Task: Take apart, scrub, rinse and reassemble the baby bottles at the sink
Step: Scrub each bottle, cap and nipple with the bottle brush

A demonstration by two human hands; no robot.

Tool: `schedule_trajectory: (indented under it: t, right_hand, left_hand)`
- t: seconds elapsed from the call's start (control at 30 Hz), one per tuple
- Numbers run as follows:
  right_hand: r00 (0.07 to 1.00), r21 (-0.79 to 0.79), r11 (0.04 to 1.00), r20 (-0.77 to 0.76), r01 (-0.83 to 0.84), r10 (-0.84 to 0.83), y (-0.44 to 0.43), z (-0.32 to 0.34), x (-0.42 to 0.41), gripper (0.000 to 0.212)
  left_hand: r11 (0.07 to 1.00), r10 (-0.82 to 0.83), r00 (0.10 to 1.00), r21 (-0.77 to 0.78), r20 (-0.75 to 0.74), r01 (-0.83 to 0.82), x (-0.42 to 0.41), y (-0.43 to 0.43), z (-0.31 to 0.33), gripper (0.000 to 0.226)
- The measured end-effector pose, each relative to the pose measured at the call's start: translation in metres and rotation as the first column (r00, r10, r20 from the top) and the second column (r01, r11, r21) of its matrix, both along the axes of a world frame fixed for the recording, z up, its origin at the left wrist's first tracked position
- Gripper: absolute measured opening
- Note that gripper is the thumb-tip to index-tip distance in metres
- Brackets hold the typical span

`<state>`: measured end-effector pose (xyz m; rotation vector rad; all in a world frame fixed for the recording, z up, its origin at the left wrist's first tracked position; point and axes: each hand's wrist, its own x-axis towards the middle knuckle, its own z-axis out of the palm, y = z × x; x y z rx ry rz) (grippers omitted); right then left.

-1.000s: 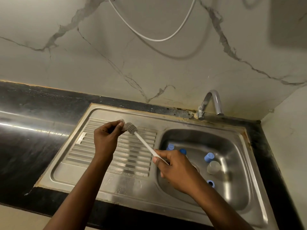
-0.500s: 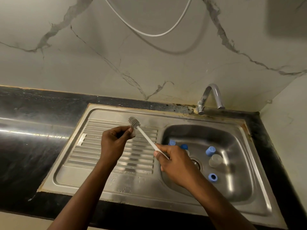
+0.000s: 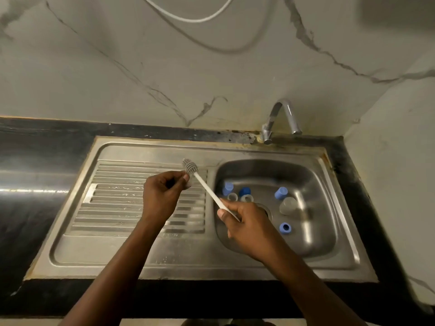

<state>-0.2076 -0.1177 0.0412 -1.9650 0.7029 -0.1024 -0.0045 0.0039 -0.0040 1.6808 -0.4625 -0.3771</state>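
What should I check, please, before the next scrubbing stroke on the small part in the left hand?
1. Right hand grips the brush handle: ok.
2. Left hand pinches the small clear part: ok, mostly hidden.
3. Brush head inside the part: not ok, it stands outside, above the fingertips.
4. Part clean: cannot tell.
5. Tap running for rinsing: not ok, no water seen.
6. Other blue caps and clear pieces lie in the basin: ok.

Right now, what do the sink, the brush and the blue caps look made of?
Grey ridged sink: brushed stainless steel, dull reflections. White-handled grey brush: matte plastic handle, head probably silicone, ribbed. Small blue caps: likely matte plastic, uniform colour.
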Motion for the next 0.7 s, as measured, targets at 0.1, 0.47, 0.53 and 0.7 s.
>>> schedule_trajectory:
  t: [0.1,0.47,0.53,0.7]
  right_hand:
    - [0.999,-0.009,0.999,-0.006,0.045,-0.045,-0.008,-0.003,-0.009,0.017]
    - [0.988,0.017,0.989,-0.039,0.150,-0.149,-0.062,0.004,-0.067,0.032]
    - [0.984,0.020,0.984,-0.025,0.179,-0.178,-0.074,-0.003,-0.084,0.030]
    - [0.970,0.031,0.972,0.056,0.234,-0.235,-0.108,-0.014,-0.128,0.030]
  left_hand:
    - [0.999,-0.032,0.999,0.003,0.000,0.032,-0.009,-0.015,-0.003,0.010]
    - [0.970,-0.240,0.968,0.047,0.068,0.238,-0.074,-0.078,-0.013,0.014]
    - [0.973,-0.228,0.971,0.057,0.075,0.224,-0.092,-0.091,-0.018,0.015]
    - [0.939,-0.315,0.949,0.146,0.001,0.312,-0.137,-0.121,-0.037,0.027]
